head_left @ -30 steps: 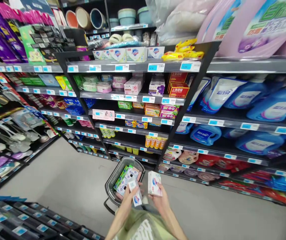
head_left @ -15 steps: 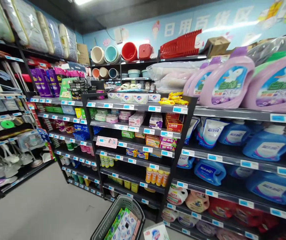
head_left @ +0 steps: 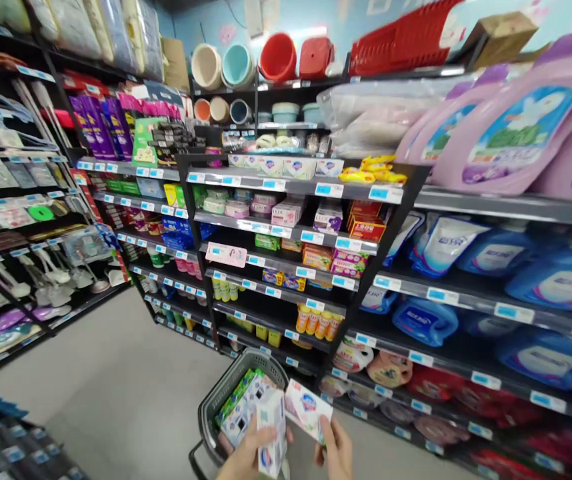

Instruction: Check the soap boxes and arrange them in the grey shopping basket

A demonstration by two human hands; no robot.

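Observation:
My left hand (head_left: 252, 452) is closed around a white soap box (head_left: 272, 427) with a blue and red logo, tilted upright at the bottom of the view. Just to its right, my right hand (head_left: 335, 450) grips a second soap box (head_left: 307, 408) by its lower right corner, its printed front facing me. Both boxes are held at the right edge of a dark grey shopping basket (head_left: 207, 407). Inside the basket lie patterned packs (head_left: 246, 413) in green, white and blue; my left hand and its box partly cover them.
Shelves ahead carry boxed soaps (head_left: 299, 167), yellow packets (head_left: 373, 170) and orange-capped canisters (head_left: 319, 321). Large pink detergent bottles (head_left: 521, 127) and blue bottles (head_left: 426, 320) fill the right-hand shelving. Grey floor (head_left: 131, 373) runs leftward to a rack of utensils (head_left: 46, 273).
The view has tipped downward. Both my hands have come into sight, each with a soap box. Earlier only part of one box showed at the bottom edge, beside the basket.

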